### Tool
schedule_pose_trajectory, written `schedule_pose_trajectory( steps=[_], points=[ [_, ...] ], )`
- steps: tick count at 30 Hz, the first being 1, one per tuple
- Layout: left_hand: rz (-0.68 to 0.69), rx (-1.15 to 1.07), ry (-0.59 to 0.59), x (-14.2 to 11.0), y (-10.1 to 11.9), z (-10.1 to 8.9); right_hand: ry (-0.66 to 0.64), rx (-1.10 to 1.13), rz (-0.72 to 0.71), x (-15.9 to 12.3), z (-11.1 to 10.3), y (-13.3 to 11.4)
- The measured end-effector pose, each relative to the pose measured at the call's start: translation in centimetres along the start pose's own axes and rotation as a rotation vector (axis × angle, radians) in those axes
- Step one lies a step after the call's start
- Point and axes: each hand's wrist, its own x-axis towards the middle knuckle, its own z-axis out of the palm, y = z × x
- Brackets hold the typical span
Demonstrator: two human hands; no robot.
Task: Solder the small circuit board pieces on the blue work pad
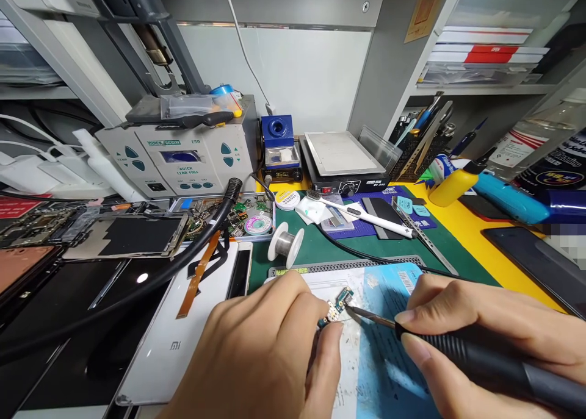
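Between the thumb and forefinger of my left hand is a small green circuit board, its near end hidden by the fingers. My right hand grips a soldering iron by its black ribbed handle. The iron's dark pointed tip is at the board's right edge, by a small metal part; whether it touches I cannot tell. Beneath both lies a worn white and blue sheet. Beyond my left hand a spool of solder wire stands on the green mat.
A hot-air station stands at back left, its black hose crossing the left side. Behind the mat are a blue soldering station and a heating plate. A white brush, tweezers and a phone lie around.
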Motion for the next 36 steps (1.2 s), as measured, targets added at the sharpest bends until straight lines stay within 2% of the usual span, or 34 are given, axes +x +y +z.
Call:
schedule_pose_trajectory(
  steps=[17,36],
  points=[
    [-0.092,-0.064,-0.053,-0.08,0.17,0.06,-0.048,0.022,-0.036,0.33,-0.21,0.55],
    [-0.097,-0.105,-0.092,0.37,-0.12,0.02,-0.094,0.065,-0.039,0.46,-0.20,0.43]
  ],
)
